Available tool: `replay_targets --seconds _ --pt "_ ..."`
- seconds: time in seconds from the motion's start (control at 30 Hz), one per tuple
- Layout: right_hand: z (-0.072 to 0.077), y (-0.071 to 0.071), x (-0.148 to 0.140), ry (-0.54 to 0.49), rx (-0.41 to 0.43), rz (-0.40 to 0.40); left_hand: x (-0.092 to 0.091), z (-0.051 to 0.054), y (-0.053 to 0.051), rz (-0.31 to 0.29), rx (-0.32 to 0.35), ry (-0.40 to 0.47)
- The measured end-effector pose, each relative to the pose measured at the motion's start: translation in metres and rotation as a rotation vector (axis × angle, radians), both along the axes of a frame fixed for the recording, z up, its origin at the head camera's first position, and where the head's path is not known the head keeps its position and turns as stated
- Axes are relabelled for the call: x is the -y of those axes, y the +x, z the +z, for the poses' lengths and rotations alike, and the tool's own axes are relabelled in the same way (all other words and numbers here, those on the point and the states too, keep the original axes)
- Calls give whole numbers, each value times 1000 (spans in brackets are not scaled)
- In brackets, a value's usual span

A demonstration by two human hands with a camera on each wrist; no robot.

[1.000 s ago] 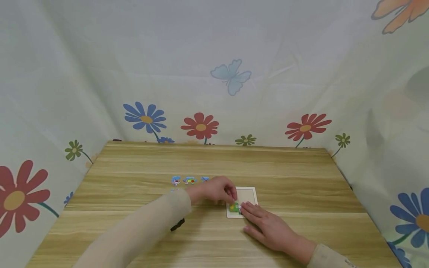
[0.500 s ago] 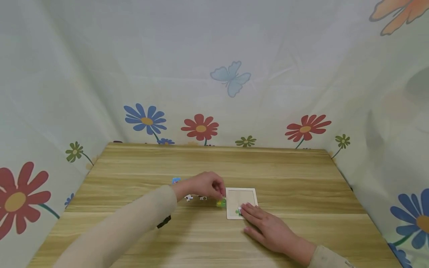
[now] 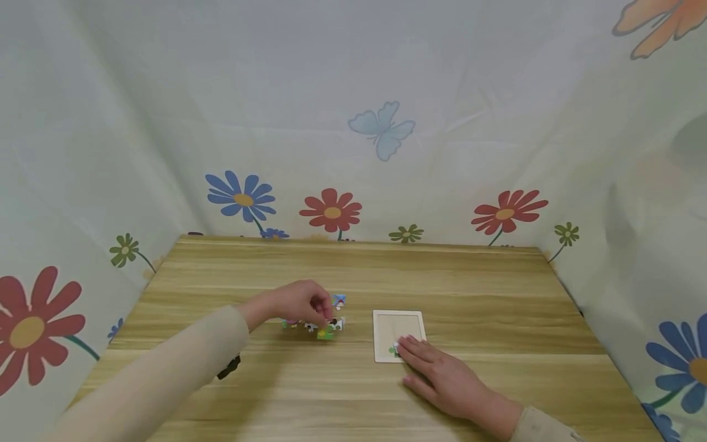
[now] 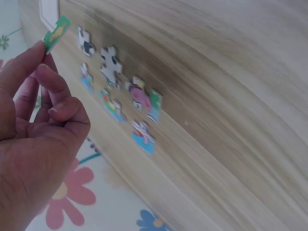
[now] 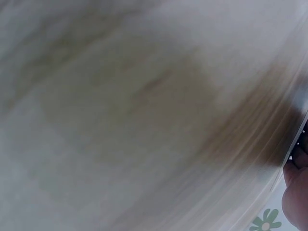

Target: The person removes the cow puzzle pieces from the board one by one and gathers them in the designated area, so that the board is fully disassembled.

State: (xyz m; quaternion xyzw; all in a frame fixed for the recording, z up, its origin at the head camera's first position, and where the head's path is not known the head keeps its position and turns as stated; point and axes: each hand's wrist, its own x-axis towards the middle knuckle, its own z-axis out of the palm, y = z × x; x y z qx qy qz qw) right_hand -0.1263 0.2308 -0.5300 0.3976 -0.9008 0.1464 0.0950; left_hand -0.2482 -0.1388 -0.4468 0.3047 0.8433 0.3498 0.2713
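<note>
My left hand [image 3: 302,303] pinches a green jigsaw piece with a yellow patch [image 4: 57,33] between thumb and fingertip, just above the loose pieces on the table. My right hand [image 3: 446,379] lies with its fingers extended over the lower right of a square puzzle tray [image 3: 377,336] with a white rim. Beside those fingertips, a green and white piece [image 3: 393,351] shows in the tray's lower part, partly covered by them. The right wrist view is blurred; only part of the right hand [image 5: 297,197] appears at its edge.
Several loose jigsaw pieces lie left of the tray, among them a black-and-white one [image 4: 110,66], a pink one [image 4: 139,97] and a blue-edged one [image 4: 143,137]. Flowered cloth [image 3: 276,123] surrounds the wooden table [image 3: 469,282].
The left hand has lifted the green piece out of the tray and carried it left to above the loose pieces. The right hand has stayed in place on the tray.
</note>
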Motion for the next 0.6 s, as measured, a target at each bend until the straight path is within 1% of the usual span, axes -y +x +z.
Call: replay_targets --seconds 0.17,0.27,0.5,0.6 --pt "0 1 0 7 -6 3 20 -3 2 -13 -21 -16" --pt "0 2 0 9 -6 3 30 -4 4 -6 -27 -29" --pt "-1 1 0 9 -4 -2 47 -9 8 -4 -39 -59" --pt "-1 1 0 12 -4 -2 53 -10 9 6 -45 -75"
